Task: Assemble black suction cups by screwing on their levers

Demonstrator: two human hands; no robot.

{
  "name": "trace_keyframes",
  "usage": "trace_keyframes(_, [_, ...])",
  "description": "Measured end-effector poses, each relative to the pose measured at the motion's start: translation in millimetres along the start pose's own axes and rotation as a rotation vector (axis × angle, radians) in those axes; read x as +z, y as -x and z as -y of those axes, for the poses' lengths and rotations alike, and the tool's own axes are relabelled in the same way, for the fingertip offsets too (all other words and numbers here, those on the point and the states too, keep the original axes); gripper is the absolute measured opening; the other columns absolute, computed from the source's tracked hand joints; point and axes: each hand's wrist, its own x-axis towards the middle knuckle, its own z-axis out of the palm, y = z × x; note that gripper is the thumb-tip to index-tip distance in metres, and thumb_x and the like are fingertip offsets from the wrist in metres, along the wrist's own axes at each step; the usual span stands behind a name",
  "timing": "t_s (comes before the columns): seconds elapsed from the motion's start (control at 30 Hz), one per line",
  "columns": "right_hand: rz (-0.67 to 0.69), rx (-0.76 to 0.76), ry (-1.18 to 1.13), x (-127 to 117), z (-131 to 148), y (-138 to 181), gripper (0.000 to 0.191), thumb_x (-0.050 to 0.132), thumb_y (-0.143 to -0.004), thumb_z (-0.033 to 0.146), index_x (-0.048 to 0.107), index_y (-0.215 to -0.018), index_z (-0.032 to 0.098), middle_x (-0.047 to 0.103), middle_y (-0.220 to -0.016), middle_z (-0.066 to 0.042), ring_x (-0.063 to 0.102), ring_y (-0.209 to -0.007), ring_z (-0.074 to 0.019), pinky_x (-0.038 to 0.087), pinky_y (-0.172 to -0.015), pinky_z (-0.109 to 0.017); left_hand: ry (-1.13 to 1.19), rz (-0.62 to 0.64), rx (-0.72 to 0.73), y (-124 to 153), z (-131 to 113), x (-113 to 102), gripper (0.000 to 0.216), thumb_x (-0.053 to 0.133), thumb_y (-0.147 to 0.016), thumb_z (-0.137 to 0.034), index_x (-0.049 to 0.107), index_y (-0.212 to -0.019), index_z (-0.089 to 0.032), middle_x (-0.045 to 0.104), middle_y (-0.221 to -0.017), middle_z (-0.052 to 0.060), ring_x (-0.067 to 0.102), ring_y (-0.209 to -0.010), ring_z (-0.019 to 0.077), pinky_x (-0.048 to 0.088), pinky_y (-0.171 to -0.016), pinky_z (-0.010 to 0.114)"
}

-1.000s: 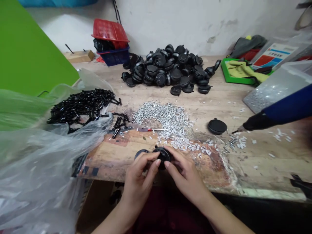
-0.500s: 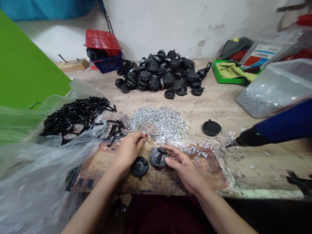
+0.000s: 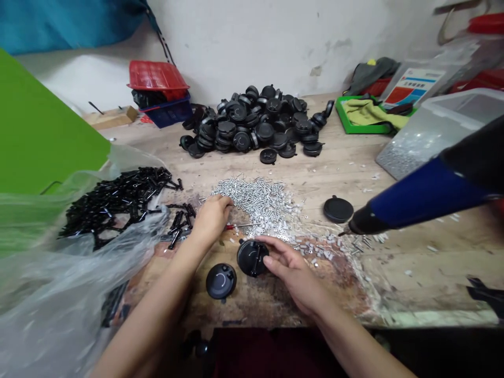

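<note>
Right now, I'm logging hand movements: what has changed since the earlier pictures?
The left hand let go of the round black disc and moved forward to the silver metal screws. The blue and black pointed tool swung left. The right hand still holds the disc.

A passable gap separates the screws (image 3: 260,196) from the disc pile (image 3: 252,123); a blue driver (image 3: 421,197) obstructs rightward.

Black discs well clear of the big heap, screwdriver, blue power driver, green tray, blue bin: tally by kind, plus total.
Black discs: 3 (one in the right hand, at; one lying nearest the person; one by the driver tip)
Screwdriver: 1
Blue power driver: 1
Green tray: 1
Blue bin: 1
Total: 7
</note>
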Motion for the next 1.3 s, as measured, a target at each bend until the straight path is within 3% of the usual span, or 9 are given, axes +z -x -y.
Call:
trace_keyframes(0.23, [-0.034,0.015,0.022,-6.9,-2.1,1.9,0.036,0.065,-0.079,0.026,0.061,-0.114,0.029,0.069,-0.105,-0.001,0.062,-0.099,-0.0144,0.046,-0.089,-0.03,-0.009,0.174,0.181,0.6,-22.5,13.4,0.013,0.051,-0.088,-0.021,0.065,-0.087,-0.02,0.067,-0.088,0.003,0.06,-0.088,0.0169,0.046,-0.082,0.027])
trace_keyframes(0.53, [-0.111,-0.042,0.001,-9.8,0.1,0.4,0.035,0.066,-0.077,0.024,0.063,-0.112,0.031,0.067,-0.111,0.001,0.06,-0.099,-0.0126,0.043,-0.092,-0.028,-0.222,0.2,0.059,5.3,-51.4,6.6,0.018,0.05,-0.087,-0.024,0.064,-0.082,-0.015,0.068,-0.08,0.011,0.064,-0.08,0.0239,0.047,-0.073,0.033])
trace_keyframes(0.7, [-0.106,-0.053,-0.018,-11.7,2.3,2.0,0.035,0.066,-0.077,0.022,0.065,-0.111,0.03,0.069,-0.109,0.0,0.061,-0.099,-0.0138,0.042,-0.093,-0.029,-0.238,0.18,0.039,1.5,-60.9,6.1,0.018,0.049,-0.084,-0.015,0.066,-0.08,-0.013,0.069,-0.081,0.014,0.065,-0.082,0.0261,0.048,-0.07,0.034])
trace_keyframes(0.87, [-0.114,-0.087,0.001,-13.8,3.5,4.4,0.036,0.063,-0.078,0.02,0.065,-0.111,0.033,0.066,-0.118,0.001,0.058,-0.109,-0.0161,0.04,-0.1,-0.034,-0.107,0.102,0.086,18.5,-64.0,-12.6,0.015,0.05,-0.087,-0.02,0.065,-0.086,-0.015,0.069,-0.087,0.009,0.064,-0.086,0.0217,0.049,-0.075,0.032])
trace_keyframes(1.03, [-0.132,-0.21,0.264,-20.1,8.8,8.3,0.035,0.056,-0.083,0.018,0.065,-0.113,0.036,0.063,-0.119,0.002,0.053,-0.117,-0.0161,0.035,-0.106,-0.036,0.44,-0.142,0.327,59.7,-70.3,-26.9,0.01,0.058,-0.086,-0.017,0.063,-0.094,-0.019,0.069,-0.097,0.003,0.063,-0.093,0.0143,0.049,-0.085,0.028])
trace_keyframes(1.3, [-0.107,-0.292,0.537,-17.2,20.6,16.4,0.039,0.053,-0.086,0.018,0.061,-0.117,0.039,0.063,-0.11,0.001,0.054,-0.113,-0.0166,0.037,-0.103,-0.038,0.459,-0.35,0.375,80.6,-83.6,-17.5,0.017,0.06,-0.082,-0.005,0.064,-0.096,-0.015,0.071,-0.095,0.006,0.064,-0.094,0.0155,0.049,-0.089,0.033])
